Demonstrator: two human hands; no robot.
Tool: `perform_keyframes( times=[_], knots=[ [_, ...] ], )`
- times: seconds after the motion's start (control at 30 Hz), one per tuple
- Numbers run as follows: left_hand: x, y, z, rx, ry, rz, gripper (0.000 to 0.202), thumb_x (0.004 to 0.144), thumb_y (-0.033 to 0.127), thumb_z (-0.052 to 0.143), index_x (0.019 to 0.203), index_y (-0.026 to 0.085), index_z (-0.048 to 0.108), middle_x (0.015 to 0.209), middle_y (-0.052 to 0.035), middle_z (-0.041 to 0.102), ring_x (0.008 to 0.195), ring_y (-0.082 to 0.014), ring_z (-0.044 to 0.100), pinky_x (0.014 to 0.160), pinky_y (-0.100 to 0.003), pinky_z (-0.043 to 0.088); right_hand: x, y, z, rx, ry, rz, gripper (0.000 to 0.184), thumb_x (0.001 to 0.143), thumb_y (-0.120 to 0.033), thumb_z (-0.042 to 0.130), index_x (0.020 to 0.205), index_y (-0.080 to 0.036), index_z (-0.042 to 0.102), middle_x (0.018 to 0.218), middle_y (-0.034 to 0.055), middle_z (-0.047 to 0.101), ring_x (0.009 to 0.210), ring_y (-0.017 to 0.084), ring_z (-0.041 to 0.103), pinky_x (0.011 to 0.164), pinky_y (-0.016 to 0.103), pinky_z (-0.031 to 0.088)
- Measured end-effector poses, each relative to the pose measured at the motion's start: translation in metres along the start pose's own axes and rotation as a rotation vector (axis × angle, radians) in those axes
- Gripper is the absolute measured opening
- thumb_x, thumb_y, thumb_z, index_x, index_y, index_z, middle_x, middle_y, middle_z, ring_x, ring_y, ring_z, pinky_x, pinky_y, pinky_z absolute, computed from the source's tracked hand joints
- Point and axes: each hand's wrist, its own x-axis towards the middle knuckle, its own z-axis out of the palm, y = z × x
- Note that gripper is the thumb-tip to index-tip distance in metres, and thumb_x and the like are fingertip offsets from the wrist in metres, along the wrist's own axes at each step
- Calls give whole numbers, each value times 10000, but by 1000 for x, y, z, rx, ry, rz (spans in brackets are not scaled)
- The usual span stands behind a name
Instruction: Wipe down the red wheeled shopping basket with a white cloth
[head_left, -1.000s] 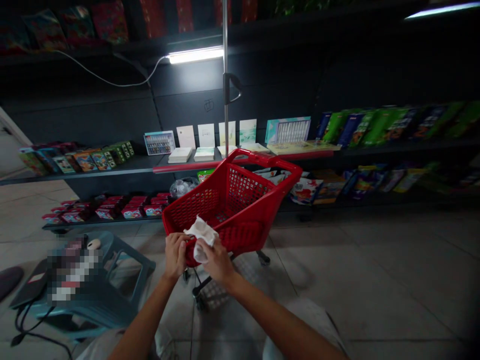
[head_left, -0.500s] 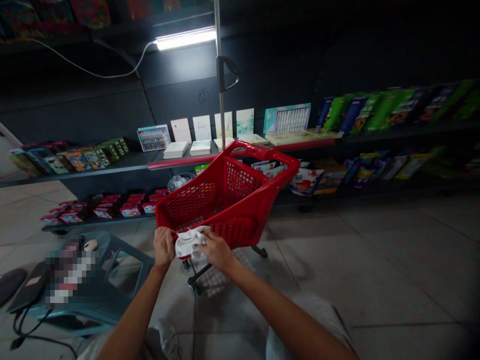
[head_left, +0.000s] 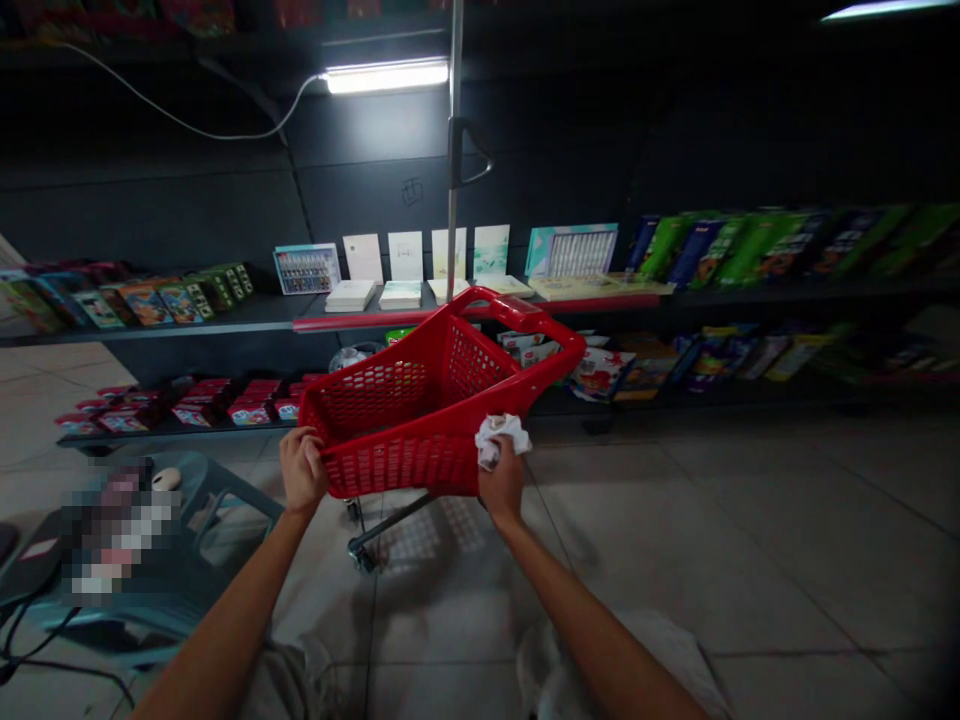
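Note:
A small red plastic shopping cart (head_left: 405, 462) stands in front of me, its handle (head_left: 517, 315) at the upper right. My left hand (head_left: 304, 470) is closed around the rim at the cart's left corner. In my right hand (head_left: 501, 488) is a crumpled white cloth (head_left: 501, 438), which lies against the right part of the cart's near side, below the handle. The fingers of that hand are partly covered by the cloth. Beneath the basket, a wheel (head_left: 363, 555) and a grey leg show on the tiled floor.
Behind the cart runs a dark shelf (head_left: 255, 325) with books, boxes and snack bags. A metal pole (head_left: 452, 230) rises behind the basket. At left stands a blue-grey plastic stool (head_left: 195, 500) with blurred-out items and black cables. A lit tube lamp (head_left: 386, 76) hangs above.
My right hand has slid the cloth rightwards along the cart's side, from near the left corner to below the handle. My left hand stays on the corner. The view has shifted slightly.

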Motion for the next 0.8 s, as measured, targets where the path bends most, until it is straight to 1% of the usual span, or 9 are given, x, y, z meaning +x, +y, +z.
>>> perform_keyframes(
  times=[0.07,0.13,0.23,0.3,0.4,0.53,0.63,0.73,0.8],
  knots=[
    [0,4,4,-9,89,-118,385,1072,366,266,970,199,598,1267,-174,588,1296,-297,500,1142,-538,392,-13,-6,20,97,63,124,368,874,-294,508,1221,-189,573,1193,171,659,1113,290,624,1020,482,503],
    [0,7,7,-51,129,-202,391,1078,378,245,997,200,583,1237,-165,585,1306,-287,503,1156,-540,402,-23,-13,41,178,152,247,394,870,-338,519,1231,-181,540,1167,188,664,1083,301,637,1015,496,503],
    [-1,9,6,-74,64,-189,393,1085,388,232,984,213,569,1138,-130,604,1336,-273,498,1208,-550,377,-32,-27,73,301,258,379,423,869,-409,532,1225,-183,499,1207,222,660,1102,310,653,1013,489,517],
    [-2,10,3,-64,12,-147,391,1089,382,234,999,213,575,1134,-124,607,1374,-265,482,1240,-548,356,-41,-41,96,391,270,466,461,877,-461,522,1241,-183,464,1251,237,651,1113,310,667,986,476,545],
    [-5,14,-2,-35,-8,-138,392,1092,364,238,1050,209,595,1189,-129,613,1411,-255,475,1249,-537,367,-72,-72,136,496,115,558,496,896,-505,489,1264,-176,439,1270,237,658,1113,301,688,947,450,575],
    [-8,17,-3,-1,-31,-147,389,1091,350,264,1123,216,628,1234,-121,634,1475,-252,440,1274,-542,344,-126,-115,180,498,-117,582,430,900,-480,474,1208,-180,492,1219,215,697,1110,290,696,965,443,572],
    [-9,17,-1,23,-44,-173,397,1087,347,278,1153,220,648,1253,-123,646,1505,-257,417,1276,-544,343,-151,-137,190,493,-277,423,356,891,-399,512,1164,-179,574,1180,189,719,1117,287,689,1018,455,548],
    [-8,17,1,41,-49,-209,401,1084,345,293,1167,211,662,1271,-135,654,1507,-267,415,1259,-547,366,-156,-150,185,507,-500,62,354,869,-249,538,1202,-185,639,1239,158,710,1242,268,639,1116,430,488],
    [-8,18,1,55,-53,-213,405,1081,343,302,1173,202,671,1315,-147,642,1516,-279,398,1243,-551,382,-152,-153,179,494,-603,-109,421,870,-182,533,1277,-193,641,1295,140,693,1333,250,587,1158,401,454]
  ],
)
